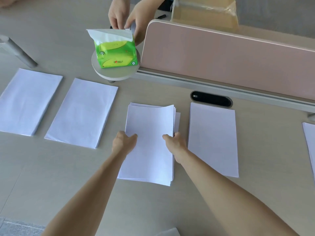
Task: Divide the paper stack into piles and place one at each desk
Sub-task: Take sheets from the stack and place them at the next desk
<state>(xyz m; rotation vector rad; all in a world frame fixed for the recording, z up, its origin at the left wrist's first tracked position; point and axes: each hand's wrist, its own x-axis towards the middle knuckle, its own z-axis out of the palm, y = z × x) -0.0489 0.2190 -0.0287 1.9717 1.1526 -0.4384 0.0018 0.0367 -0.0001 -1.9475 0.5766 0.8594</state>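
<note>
A loose pile of white paper [150, 126] lies in the middle of the beige desk [68, 167], its sheets fanned out at the far right corner. My left hand [123, 142] grips its left edge, thumb on top. My right hand [175, 142] grips the right edge the same way. Neat white piles lie beside it: one at the far left [27, 101], one left of centre [81, 113], one to the right [213, 138]. The edge of another pile [310, 142] shows at the right border.
Another person's hands [129, 16] pull at a green tissue pack [115, 51] on a small round stand [115, 72]. A pink divider screen [221, 60] runs along the back right, with a black cable slot [211, 99] below it. A grey post [18, 51] stands at far left.
</note>
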